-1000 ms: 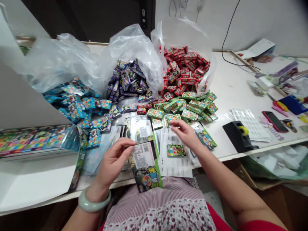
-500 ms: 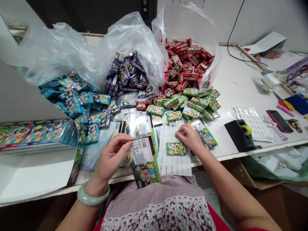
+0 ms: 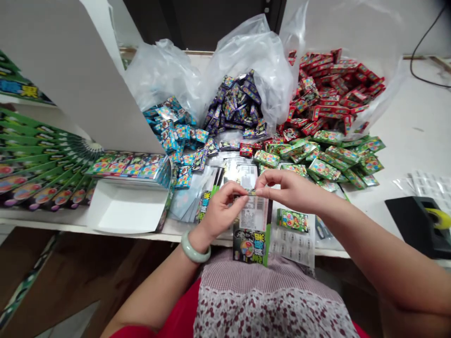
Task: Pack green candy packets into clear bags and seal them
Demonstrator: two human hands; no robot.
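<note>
A black and green printed packet (image 3: 250,239) with a pale label and barcode hangs upright in front of my apron. My left hand (image 3: 229,206) pinches its top edge from the left. My right hand (image 3: 287,188) is closed at the same edge, thumb and forefinger together; anything small between those fingertips is hidden. Just right of the packet, a small green candy box (image 3: 292,220) lies on a sheet of clear round-cornered stickers (image 3: 292,249). More flat packets (image 3: 206,199) lie under and beside my left hand.
Heaps of blue candy boxes (image 3: 172,136), purple boxes (image 3: 234,105), red boxes (image 3: 334,94) and green boxes (image 3: 334,157) spill from clear plastic bags (image 3: 253,47). A white display box (image 3: 128,204) and fanned green packets (image 3: 45,173) stand left. A black tape dispenser (image 3: 416,225) sits right.
My head view has swung left, showing more of the display box and fanned packets. My right hand has left the sticker sheet and met my left hand at the packet's top edge.
</note>
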